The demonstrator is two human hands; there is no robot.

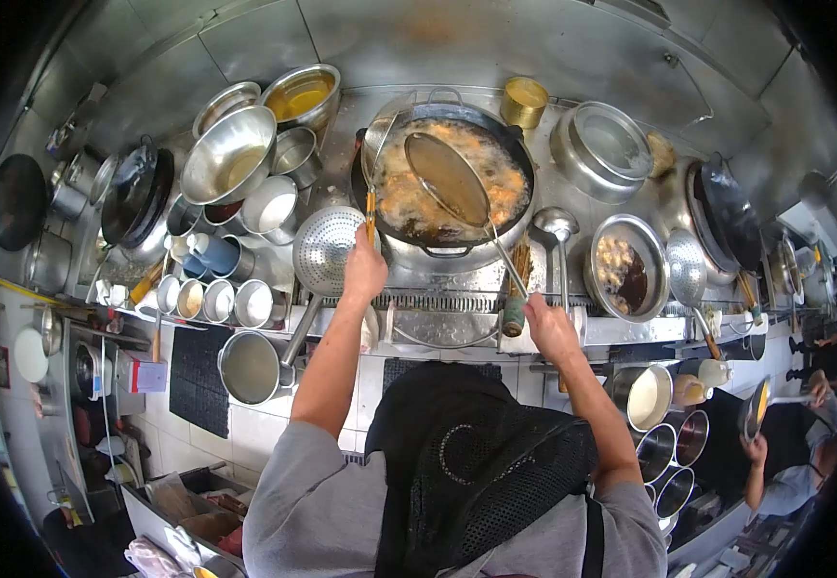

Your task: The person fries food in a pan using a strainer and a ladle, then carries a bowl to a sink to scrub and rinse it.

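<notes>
The person stands at a steel cooking line and works over a big wok (pixel 442 183) full of bubbling oil, with golden pieces of food (pixel 409 193) floating in it. The left hand (pixel 364 270) is closed around the wooden handle of a ladle (pixel 377 159), whose bowl rests at the left edge of the wok. The right hand (pixel 545 323) is wrapped around the handle of a skimmer (pixel 447 178); its wide flat head lies over the middle of the wok, just above or on the oil, I cannot tell which. Both hands grip firmly, with the fingers pressed together on the handles.

The food is in the oil, mostly around the skimmer head, and it looks orange-brown already, so I judge the frying is well advanced. Nothing is lifted out yet: the skimmer head looks empty. So the scooping and draining seem to be left.

A colander (pixel 327 249) lies just left of the wok, beside the left hand. To the right, a pan (pixel 625 268) holds some fried pieces in dark liquid, and a second ladle (pixel 555 226) rests between it and the wok. Many steel bowls (pixel 230 154) stand on the left. Another person's hand (pixel 756 448) holds a dish at the far right, well apart
</notes>
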